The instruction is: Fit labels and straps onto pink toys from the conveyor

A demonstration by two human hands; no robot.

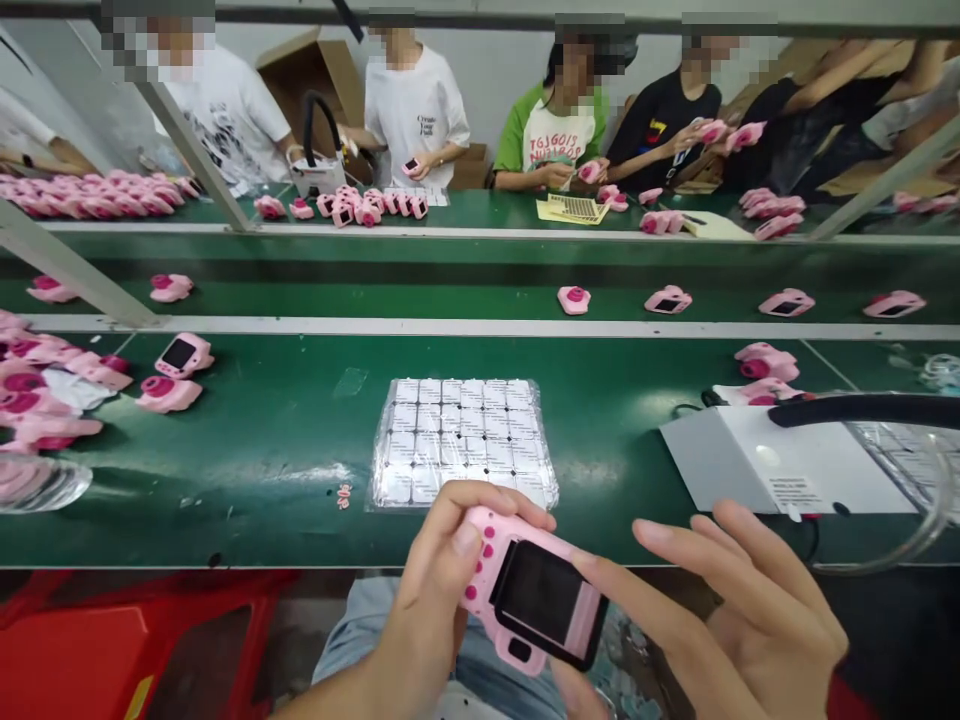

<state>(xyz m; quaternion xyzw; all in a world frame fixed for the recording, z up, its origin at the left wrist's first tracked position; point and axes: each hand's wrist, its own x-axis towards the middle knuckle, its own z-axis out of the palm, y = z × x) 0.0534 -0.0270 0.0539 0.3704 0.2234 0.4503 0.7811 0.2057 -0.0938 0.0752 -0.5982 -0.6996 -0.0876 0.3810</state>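
Note:
A pink toy camera [486, 580] is gripped in my left hand [431, 600], its back with dark pink buttons facing up and the thumb beside those buttons. A black-framed clear screen cover [600, 625] lies over its dark display, set off to the right so a strip of pink shows through. My right hand [720, 620] has the index fingertip at the cover's upper edge and the thumb at its lower edge; the other fingers are spread in the air. Just beyond the hands, a plastic-wrapped sheet of white square pieces [465, 440] lies on the green bench [262, 450].
Pink toy cameras [45, 390] pile up at left, near a clear round container [45, 482]. A grey-white box-shaped device [787, 460] with a black hose [870, 408] stands at right. Several cameras sit on the middle strip [375, 298]. Co-workers [416, 110] work opposite.

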